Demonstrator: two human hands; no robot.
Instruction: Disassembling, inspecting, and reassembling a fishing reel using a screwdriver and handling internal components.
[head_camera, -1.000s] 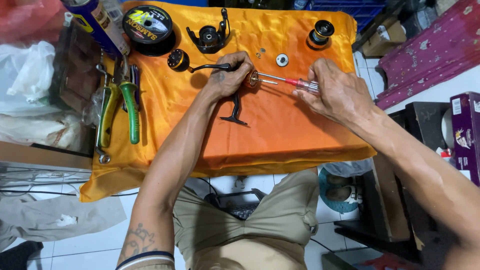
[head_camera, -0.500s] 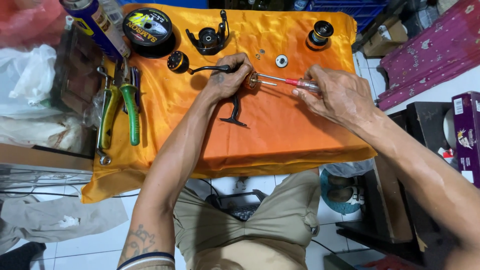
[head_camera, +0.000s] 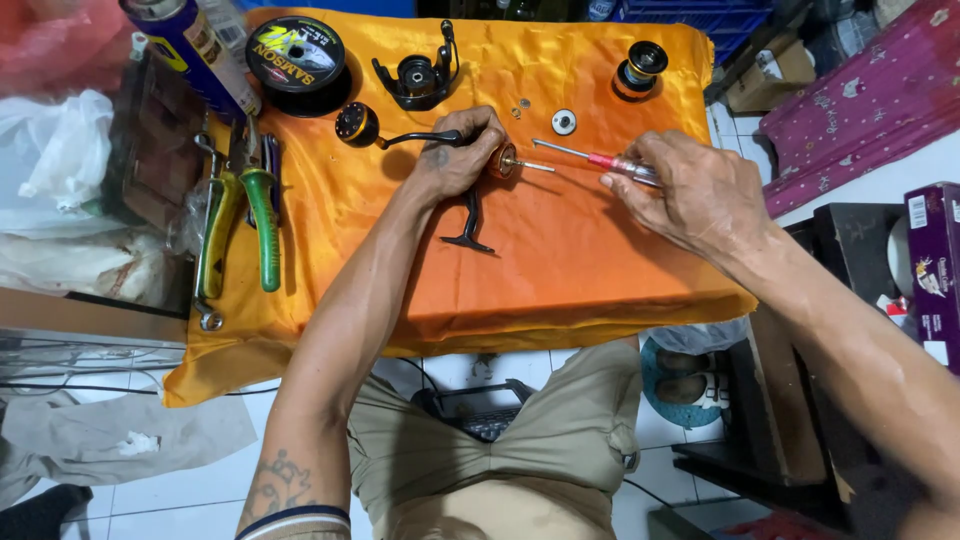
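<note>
My left hand (head_camera: 455, 152) grips a black fishing reel body (head_camera: 472, 220) over the orange cloth (head_camera: 560, 270); its foot points down toward me and a thin metal shaft (head_camera: 525, 165) sticks out to the right. The reel's crank handle with its round knob (head_camera: 357, 124) reaches left. My right hand (head_camera: 690, 190) holds a red-handled screwdriver (head_camera: 600, 160), its tip a little right of and above the shaft, not touching it.
On the cloth lie a black rotor part (head_camera: 420, 75), a line spool (head_camera: 295, 55), a small spool (head_camera: 640, 68), a washer (head_camera: 564, 121) and green-handled pliers (head_camera: 262, 215). A spray can (head_camera: 190, 50) stands far left. Boxes (head_camera: 930, 260) sit at right.
The screwdriver has pulled back to the right, away from the reel's shaft. My left hand still holds the reel in the same spot.
</note>
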